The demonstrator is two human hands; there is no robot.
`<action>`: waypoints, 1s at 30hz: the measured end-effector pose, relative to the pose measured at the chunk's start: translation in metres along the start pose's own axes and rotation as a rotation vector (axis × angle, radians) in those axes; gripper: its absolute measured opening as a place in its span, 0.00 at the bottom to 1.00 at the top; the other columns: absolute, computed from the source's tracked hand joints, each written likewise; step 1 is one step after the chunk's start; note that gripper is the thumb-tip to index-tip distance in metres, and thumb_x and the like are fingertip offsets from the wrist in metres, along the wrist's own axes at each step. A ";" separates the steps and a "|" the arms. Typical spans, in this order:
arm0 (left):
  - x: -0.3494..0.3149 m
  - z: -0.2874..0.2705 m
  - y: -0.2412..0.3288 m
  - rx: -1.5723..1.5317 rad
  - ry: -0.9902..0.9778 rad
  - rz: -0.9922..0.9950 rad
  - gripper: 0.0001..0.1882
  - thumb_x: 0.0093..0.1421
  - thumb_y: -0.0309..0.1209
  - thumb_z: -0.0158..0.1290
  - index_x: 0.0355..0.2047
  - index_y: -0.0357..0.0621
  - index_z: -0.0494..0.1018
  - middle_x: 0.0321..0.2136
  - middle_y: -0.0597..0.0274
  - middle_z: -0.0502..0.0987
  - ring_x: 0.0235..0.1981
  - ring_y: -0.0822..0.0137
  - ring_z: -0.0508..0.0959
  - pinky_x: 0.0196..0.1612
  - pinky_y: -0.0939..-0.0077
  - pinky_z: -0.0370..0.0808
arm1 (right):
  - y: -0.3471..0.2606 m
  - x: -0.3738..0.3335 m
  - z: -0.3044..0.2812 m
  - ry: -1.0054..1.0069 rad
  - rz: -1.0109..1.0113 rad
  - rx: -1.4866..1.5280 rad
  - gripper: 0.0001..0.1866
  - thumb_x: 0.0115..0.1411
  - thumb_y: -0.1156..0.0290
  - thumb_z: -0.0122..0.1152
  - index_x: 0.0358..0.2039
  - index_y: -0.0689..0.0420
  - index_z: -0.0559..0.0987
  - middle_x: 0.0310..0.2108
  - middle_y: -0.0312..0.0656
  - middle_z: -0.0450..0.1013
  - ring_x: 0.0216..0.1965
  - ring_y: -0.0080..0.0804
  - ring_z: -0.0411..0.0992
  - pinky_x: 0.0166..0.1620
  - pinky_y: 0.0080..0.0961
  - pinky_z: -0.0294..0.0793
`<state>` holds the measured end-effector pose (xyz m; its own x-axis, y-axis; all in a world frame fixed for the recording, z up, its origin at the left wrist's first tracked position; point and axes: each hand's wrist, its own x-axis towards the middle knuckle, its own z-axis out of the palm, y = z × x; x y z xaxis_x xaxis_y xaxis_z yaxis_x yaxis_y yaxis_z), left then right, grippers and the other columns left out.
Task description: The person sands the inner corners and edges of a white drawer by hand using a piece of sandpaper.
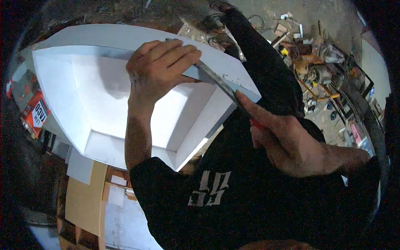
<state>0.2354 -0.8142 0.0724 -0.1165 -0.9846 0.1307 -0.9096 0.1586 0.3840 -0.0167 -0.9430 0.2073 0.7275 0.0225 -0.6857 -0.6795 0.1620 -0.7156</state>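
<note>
A large white box-shaped panel piece (pixel 104 91) with raised side walls lies in front of me, open side up. My left hand (pixel 160 66) rests over its far wall, fingers curled on the rim and on the tip of a long grey metal blade (pixel 216 81). My right hand (pixel 283 137) grips the blade's red handle, index finger stretched along the blade. The blade lies against the box's right wall edge.
Cluttered tools, cables and metal parts (pixel 308 62) cover the floor at the upper right. An orange-and-white carton (pixel 37 112) sits at the left. Flat brown and white boards (pixel 87 196) lie below the box. My dark shirt fills the lower middle.
</note>
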 end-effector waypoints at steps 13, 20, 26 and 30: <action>0.001 0.005 0.000 0.028 0.018 -0.013 0.33 0.33 0.40 0.66 0.47 0.64 0.82 0.48 0.81 0.82 0.35 0.76 0.80 0.44 0.74 0.73 | -0.026 0.005 -0.019 -0.018 0.254 0.015 0.29 0.72 0.77 0.39 0.73 0.53 0.54 0.21 0.40 0.65 0.23 0.23 0.63 0.29 0.26 0.69; -0.001 0.011 -0.001 0.120 0.044 0.001 0.40 0.33 0.42 0.66 0.55 0.66 0.78 0.58 0.82 0.76 0.30 0.74 0.77 0.43 0.74 0.72 | -0.003 0.019 -0.018 0.026 0.216 -0.108 0.28 0.73 0.74 0.39 0.73 0.53 0.54 0.19 0.39 0.64 0.20 0.23 0.61 0.26 0.25 0.66; 0.003 0.010 0.001 0.120 0.021 -0.023 0.15 0.58 0.35 0.60 0.46 0.65 0.83 0.50 0.85 0.80 0.30 0.81 0.74 0.45 0.83 0.67 | -0.015 0.020 -0.016 0.006 0.338 0.048 0.28 0.74 0.72 0.38 0.73 0.55 0.53 0.20 0.40 0.66 0.19 0.24 0.61 0.25 0.26 0.66; -0.004 0.013 -0.004 0.118 0.045 0.011 0.33 0.43 0.43 0.62 0.55 0.65 0.79 0.58 0.84 0.76 0.29 0.73 0.74 0.41 0.76 0.69 | -0.022 0.000 -0.016 -0.017 0.321 -0.034 0.28 0.73 0.73 0.39 0.73 0.56 0.53 0.23 0.46 0.68 0.22 0.32 0.66 0.28 0.31 0.68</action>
<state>0.2341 -0.8123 0.0587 -0.1114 -0.9780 0.1766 -0.9492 0.1574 0.2724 -0.0028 -0.9622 0.2212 0.4766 0.0836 -0.8751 -0.8772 0.1107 -0.4672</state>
